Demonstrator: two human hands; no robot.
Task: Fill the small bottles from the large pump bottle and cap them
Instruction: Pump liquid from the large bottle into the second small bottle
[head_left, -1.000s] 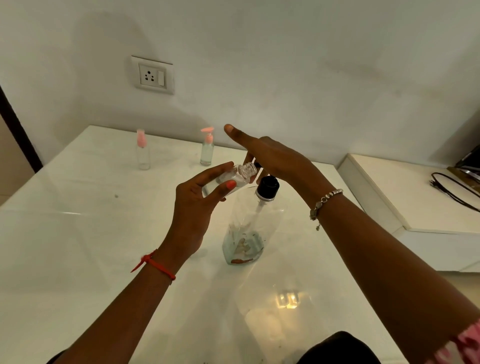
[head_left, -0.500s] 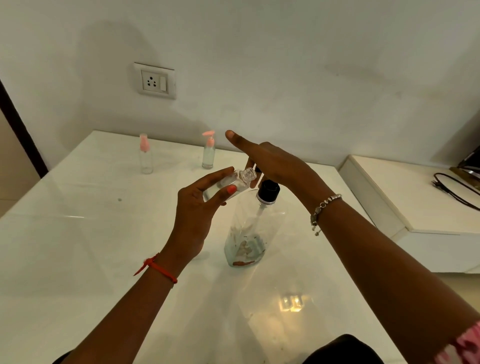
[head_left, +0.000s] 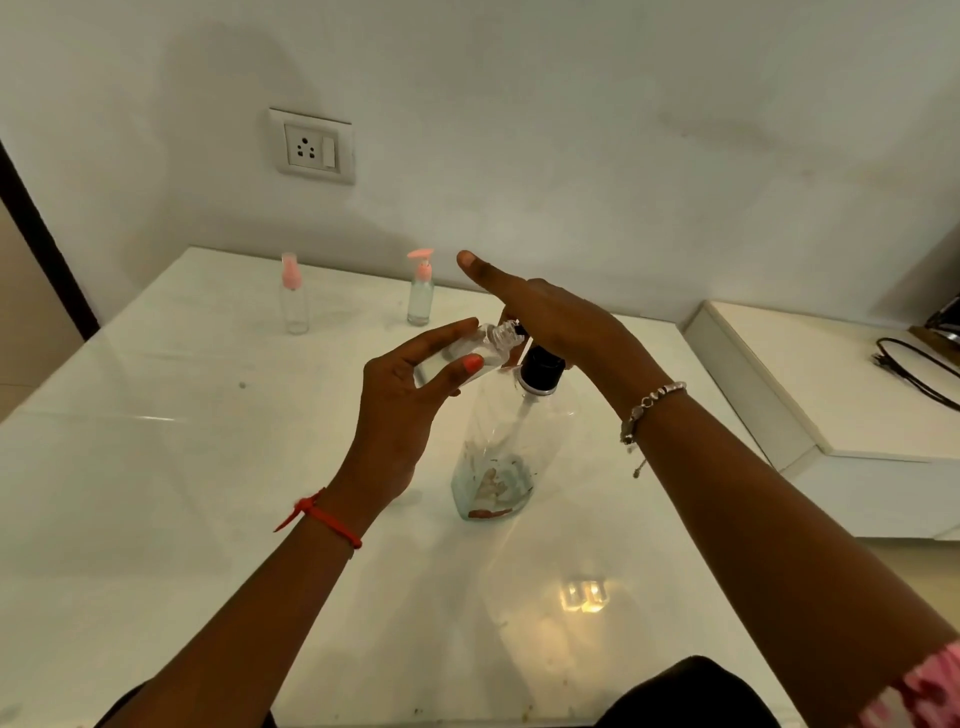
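Near the middle of the frame the left hand (head_left: 395, 415) is gripping a small clear bottle (head_left: 500, 335) between its thumb and its fingers, the thumb lying along the near side and the fingers reaching over the far side. The bottle is lying tilted, almost on its side, with its uncapped threaded neck pointing right, toward the top of the large pump bottle (head_left: 511, 447).

The large pump bottle is standing upright on the white glossy table (head_left: 156, 467), just right of the left hand. It is clear, with a little liquid sitting at its bottom, and its black collar (head_left: 541, 368) is showing below the right hand (head_left: 550, 322). That hand is lying flat over the pump head with its fingers straight and released, grasping nothing. The pump head and spout are hiding under it, so whether the spout is touching the small bottle's neck cannot be told.

In the upper left of the frame, two more small bottles are standing upright near the wall, well apart from the hands: a pink spray-capped bottle (head_left: 295, 301) and, to its right, a pink pump-capped bottle (head_left: 421, 293). Above them a wall socket (head_left: 313, 146) is sitting on the wall. At the right edge a black cable (head_left: 914, 369) is lying on a white cabinet (head_left: 831, 395).
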